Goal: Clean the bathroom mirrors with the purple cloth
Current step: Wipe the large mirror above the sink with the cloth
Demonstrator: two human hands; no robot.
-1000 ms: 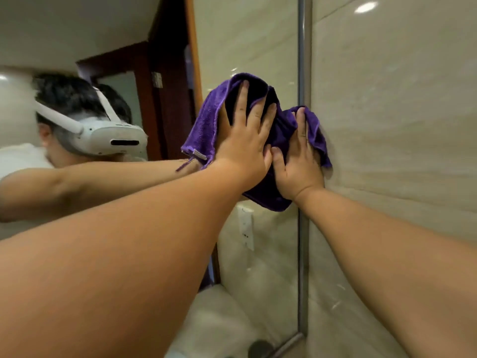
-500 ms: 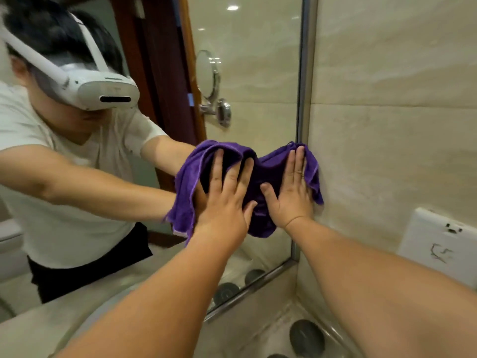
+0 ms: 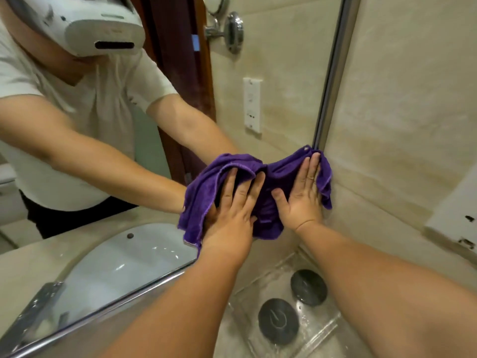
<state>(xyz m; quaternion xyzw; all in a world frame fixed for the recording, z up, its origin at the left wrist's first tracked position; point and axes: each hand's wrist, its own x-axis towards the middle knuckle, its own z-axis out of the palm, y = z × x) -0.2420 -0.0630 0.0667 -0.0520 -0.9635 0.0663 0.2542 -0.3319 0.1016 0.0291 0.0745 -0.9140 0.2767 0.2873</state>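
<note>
Head view: both hands press the purple cloth flat against the mirror, low down and close to its lower right corner. The left hand lies on the left half of the cloth with the fingers straight and spread. Its grip is apart and it only pushes, it does not clutch. The right hand lies on the right half, fingers straight and held side by side, thumb out to the left. Its grip is apart too. The right edge of the cloth covers the metal frame of the mirror and touches the tiled wall beside it.

One second ago the cloth and both hands were high on the glass. Half a second ago they were at middle height. Now they are lower again, along the same right edge, and the camera looks more downward. The hands have the same flat pose as before, and the cloth hangs more bunched under the left palm.

The reflection of a white sink now fills the lower left of the glass. Below the hands, a clear tray holds two dark round lids, and both are now in sight. A white wall plate is at the right.
</note>
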